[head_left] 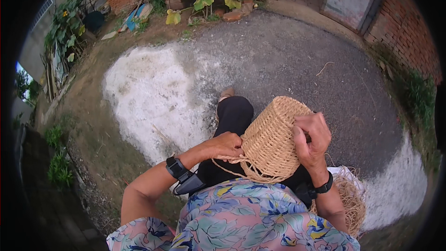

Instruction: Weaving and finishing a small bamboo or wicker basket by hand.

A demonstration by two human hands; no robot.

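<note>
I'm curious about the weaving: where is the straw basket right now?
The straw basket sits on the person's lap, centre-right in the head view, gripped between the left hand and right hand.

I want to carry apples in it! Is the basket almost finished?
Nearly, it seems. The straw basket already has a woven bottom and sides. The right hand steadies it on the lap while the left hand works loose strands at the lower edge. That edge looks unfinished, and a pile of straw cord lies beside the person.
</note>
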